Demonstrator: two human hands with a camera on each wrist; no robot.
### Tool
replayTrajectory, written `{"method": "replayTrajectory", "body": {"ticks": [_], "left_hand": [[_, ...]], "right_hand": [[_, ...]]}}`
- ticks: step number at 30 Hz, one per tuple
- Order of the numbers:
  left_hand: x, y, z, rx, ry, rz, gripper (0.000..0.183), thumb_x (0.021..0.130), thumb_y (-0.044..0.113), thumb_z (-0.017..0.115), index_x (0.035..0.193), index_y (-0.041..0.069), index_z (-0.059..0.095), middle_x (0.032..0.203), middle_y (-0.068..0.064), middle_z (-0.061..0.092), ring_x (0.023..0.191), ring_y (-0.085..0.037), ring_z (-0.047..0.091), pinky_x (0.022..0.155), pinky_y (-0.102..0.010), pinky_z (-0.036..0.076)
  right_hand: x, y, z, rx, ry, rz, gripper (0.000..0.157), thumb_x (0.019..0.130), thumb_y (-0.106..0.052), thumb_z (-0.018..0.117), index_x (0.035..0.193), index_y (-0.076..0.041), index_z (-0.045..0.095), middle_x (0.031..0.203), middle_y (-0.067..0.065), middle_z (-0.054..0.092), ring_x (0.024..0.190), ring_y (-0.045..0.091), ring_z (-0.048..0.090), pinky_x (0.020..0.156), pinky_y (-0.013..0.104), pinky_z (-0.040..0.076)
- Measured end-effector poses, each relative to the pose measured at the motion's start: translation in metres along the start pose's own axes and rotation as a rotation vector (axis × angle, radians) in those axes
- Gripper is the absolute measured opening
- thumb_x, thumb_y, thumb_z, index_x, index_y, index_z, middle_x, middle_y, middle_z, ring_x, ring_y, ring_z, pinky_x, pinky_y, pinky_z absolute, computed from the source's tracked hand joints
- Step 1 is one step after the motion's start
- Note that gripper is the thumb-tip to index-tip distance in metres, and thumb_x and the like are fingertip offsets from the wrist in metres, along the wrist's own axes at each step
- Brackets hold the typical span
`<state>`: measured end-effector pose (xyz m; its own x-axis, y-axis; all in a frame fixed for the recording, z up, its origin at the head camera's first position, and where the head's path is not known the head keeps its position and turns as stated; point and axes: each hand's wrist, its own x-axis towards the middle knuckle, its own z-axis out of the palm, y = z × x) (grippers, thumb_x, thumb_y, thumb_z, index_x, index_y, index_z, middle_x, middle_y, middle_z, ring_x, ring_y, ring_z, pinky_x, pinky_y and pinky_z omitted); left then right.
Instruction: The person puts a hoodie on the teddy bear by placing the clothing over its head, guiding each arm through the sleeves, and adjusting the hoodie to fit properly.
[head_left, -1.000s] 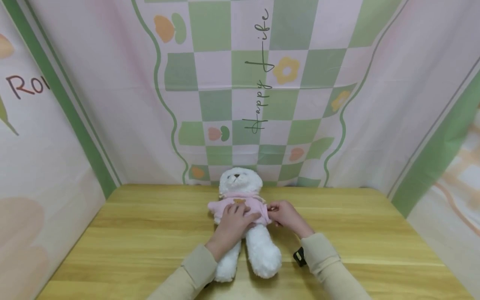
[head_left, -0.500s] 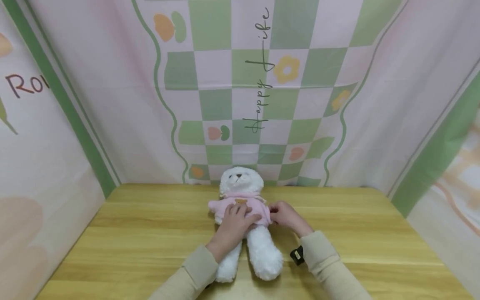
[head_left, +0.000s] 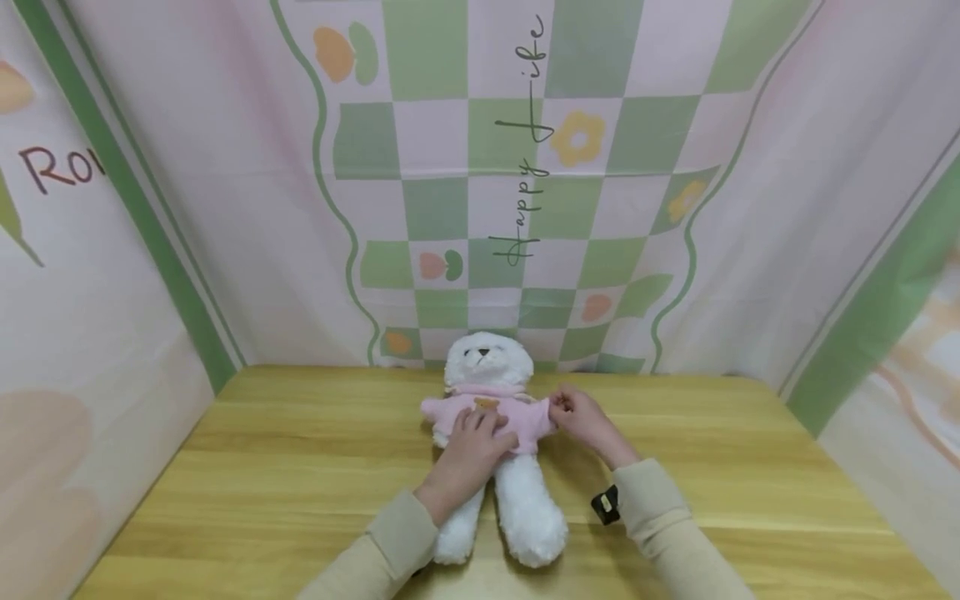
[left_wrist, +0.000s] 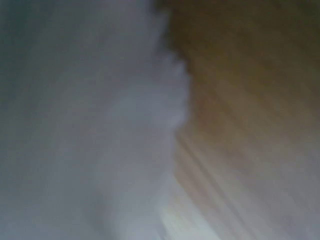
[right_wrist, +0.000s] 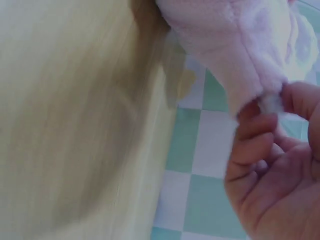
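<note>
A white plush teddy bear [head_left: 531, 512] in a pink top [head_left: 525, 425] lies face up on the wooden table, its head toward the back. My left hand [head_left: 468, 458] rests flat over the front of the top, fingers spread. On the right, my right hand [head_left: 588, 421] pinches the bear's arm at the end of the pink sleeve [right_wrist: 245, 55]. The right wrist view has a tuft of white fur [right_wrist: 271, 102] between thumb and fingers, with a fingertip tucked at the sleeve opening. Blurred white fur [left_wrist: 100, 125] fills the left side of the left wrist view.
The wooden table [head_left: 300, 467] runs back to a hanging cloth [head_left: 495, 208] with green and white checks. Printed cloth also hangs on both sides. A small black device [head_left: 606, 505] sits by the right sleeve cuff.
My right hand has moved right and slightly away from me, drawing the bear's sleeved arm outward from its side. The left hand stays on the bear's front.
</note>
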<state>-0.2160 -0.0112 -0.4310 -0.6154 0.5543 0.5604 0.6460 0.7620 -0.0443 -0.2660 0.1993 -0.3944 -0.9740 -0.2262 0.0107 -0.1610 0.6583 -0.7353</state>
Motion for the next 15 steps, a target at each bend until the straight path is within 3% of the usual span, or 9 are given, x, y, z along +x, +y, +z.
{"method": "replayTrajectory", "body": {"ticks": [7,10,15], "left_hand": [[0.0,0.0,-0.002,-0.037,-0.031,-0.024,0.012,0.091,0.033,0.057,0.096,0.025,0.066,0.113,-0.004,0.062,0.11,-0.023,0.057,0.099,-0.047,0.044],[0.0,0.0,-0.003,-0.042,-0.039,-0.029,0.013,0.092,0.033,0.057,0.097,0.025,0.065,0.114,-0.004,0.062,0.112,-0.024,0.056,0.1,-0.047,0.044],[0.002,0.002,-0.003,-0.057,-0.042,-0.035,0.014,0.092,0.033,0.057,0.098,0.025,0.066,0.115,-0.004,0.062,0.111,-0.024,0.056,0.1,-0.048,0.044]], "right_hand": [[-0.011,0.0,-0.011,0.008,-0.146,0.158,0.034,0.091,-0.026,0.057,0.087,0.006,0.069,0.075,0.006,0.059,0.067,0.013,0.047,0.06,0.025,0.041],[-0.012,0.0,-0.013,0.074,-0.178,0.161,0.031,0.091,-0.023,0.058,0.089,0.006,0.068,0.076,0.004,0.057,0.069,0.015,0.048,0.062,0.027,0.043],[-0.011,0.0,-0.011,0.161,-0.116,0.147,0.018,0.089,-0.012,0.055,0.088,0.005,0.06,0.079,0.005,0.062,0.075,0.019,0.057,0.066,0.031,0.049]]}}
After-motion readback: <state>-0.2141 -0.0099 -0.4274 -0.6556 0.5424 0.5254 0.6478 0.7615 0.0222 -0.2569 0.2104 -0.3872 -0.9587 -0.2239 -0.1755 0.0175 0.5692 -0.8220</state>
